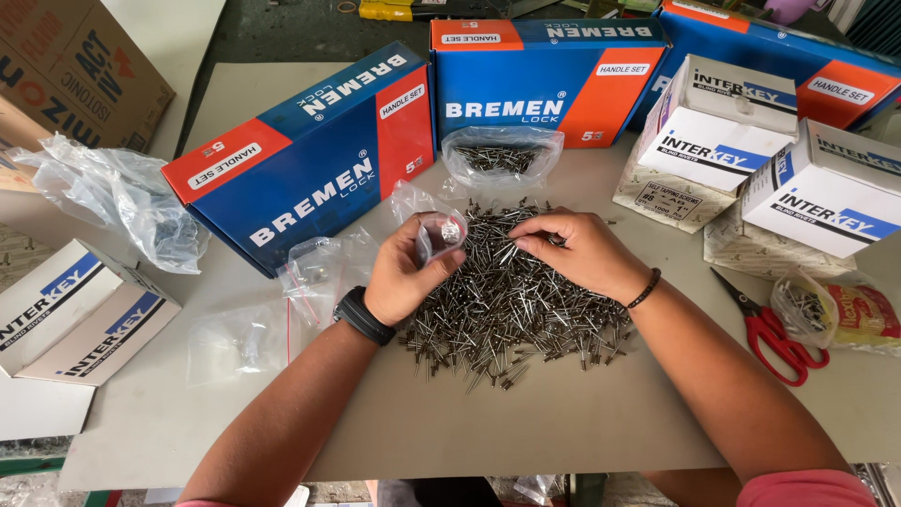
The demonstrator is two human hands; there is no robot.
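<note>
Left hand: We see the left hand (pixel 405 272) at the centre of the frame, fingers curled around a small clear bag (pixel 439 235), holding it with its mouth up; a black watch (pixel 362 316) sits on that wrist.
Small clear bag: It is held just above the left edge of the pile, and a few metal pieces show through its plastic.
Right hand: The right hand (pixel 580 252) lies palm down on the upper part of the pile, just right of the bag, fingertips pinched narrowly together among the rivets; we cannot tell how many it grips. A dark bracelet (pixel 646 288) circles the wrist.
Rivet pile: A broad heap of loose metal rivets (pixel 511 310) spreads over the grey table (pixel 526 422) in the middle of the frame, under and between both hands.
Filled bag: Above the pile, centre top, an open clear bag of rivets (pixel 501 156) leans against a blue and orange box (pixel 549 80).
Boxes: A second blue and orange box (pixel 305 160) lies at an angle in the upper left; white boxes (pixel 779 160) are stacked at the upper right, and another white box (pixel 75 314) sits at the left edge.
Scissors: Red-handled scissors (pixel 771 330) lie at the right, well apart from the pile, beside a small packet (pixel 835 314).
Loose plastic: Empty clear bags (pixel 282 300) lie left of the left hand, and crumpled plastic (pixel 117 197) sits farther left.
</note>
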